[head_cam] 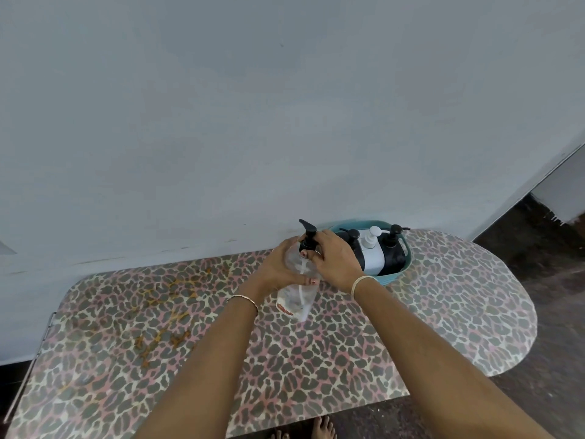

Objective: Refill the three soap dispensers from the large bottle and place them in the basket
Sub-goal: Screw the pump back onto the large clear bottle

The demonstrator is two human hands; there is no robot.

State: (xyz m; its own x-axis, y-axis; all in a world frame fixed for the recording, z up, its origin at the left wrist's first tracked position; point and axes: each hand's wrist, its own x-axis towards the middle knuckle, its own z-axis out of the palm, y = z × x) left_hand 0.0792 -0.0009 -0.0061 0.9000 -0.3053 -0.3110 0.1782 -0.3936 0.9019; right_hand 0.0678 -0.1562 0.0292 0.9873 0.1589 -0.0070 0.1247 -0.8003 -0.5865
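A clear plastic pump bottle with a black pump head (297,280) is gripped over the leopard-print table (443,296): left hand (278,267) wrapped round its body, right hand (332,261) closed at the pump collar, mostly hiding it. Three dispensers are seen in the teal plastic basket (395,274), lower halves hidden.

clear bottle (297,299) | black pump | upright | beside teal basket (399,274)

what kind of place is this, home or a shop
Probably a home, though it is hard to be sure: a folding table with a leopard-print cover stands against a plain pale painted wall, bare feet show on the dark floor, and a teal plastic basket holds pump dispensers.
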